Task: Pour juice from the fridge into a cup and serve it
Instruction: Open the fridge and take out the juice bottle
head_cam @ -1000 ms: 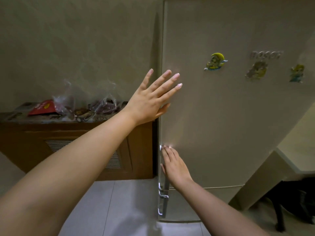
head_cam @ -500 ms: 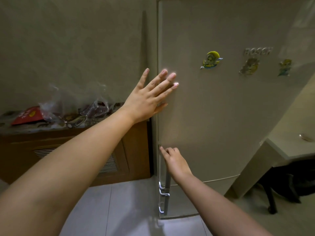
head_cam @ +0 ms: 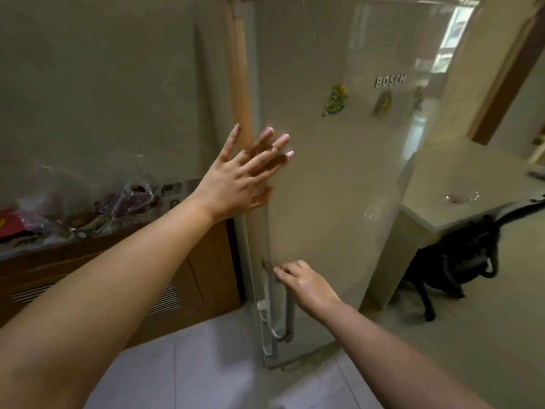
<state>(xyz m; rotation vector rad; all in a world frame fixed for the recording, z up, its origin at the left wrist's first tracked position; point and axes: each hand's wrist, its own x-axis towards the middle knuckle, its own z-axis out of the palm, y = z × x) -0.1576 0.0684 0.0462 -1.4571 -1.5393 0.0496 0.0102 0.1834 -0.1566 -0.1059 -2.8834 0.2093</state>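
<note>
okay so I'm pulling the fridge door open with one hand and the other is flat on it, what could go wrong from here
1. The left hand lies spread across the opening edge of the fridge door, fingers near the gap; if the door swings back, they might get pinched.
2. The right hand has only a fingertip grip on the handle, so it may slip off.
3. The counter stands close on the right; a wide swing could knock the door against it.

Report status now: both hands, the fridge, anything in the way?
Left hand open, flat near fridge door edge. Right hand curled on door handle. Door cracked open at left edge. Juice not visible. Nothing blocking.
</note>
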